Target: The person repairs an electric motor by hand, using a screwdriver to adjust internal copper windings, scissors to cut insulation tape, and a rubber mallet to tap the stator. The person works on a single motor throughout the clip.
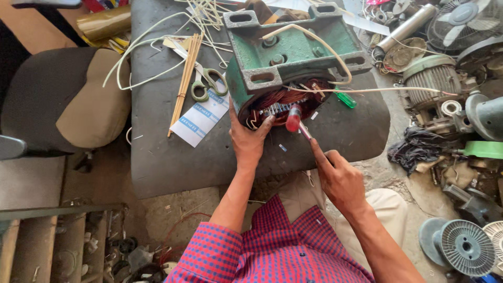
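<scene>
A green motor housing (293, 52) lies on its side on a dark grey work surface (157, 136), its open end with copper windings (285, 102) facing me. My left hand (249, 139) rests against the rim of that opening, thumb touching the windings. My right hand (338, 175) grips a screwdriver with a red handle (294, 118), its red end against the windings. White sleeved wires (335, 60) loop over the housing.
Green-handled scissors (207, 84), thin wooden sticks (186, 73), a white paper label (201, 118) and a green screwdriver (346, 98) lie on the surface. A padded chair (63, 99) stands at left. Motor parts, a fan (463, 21) and spools (463, 246) clutter the floor at right.
</scene>
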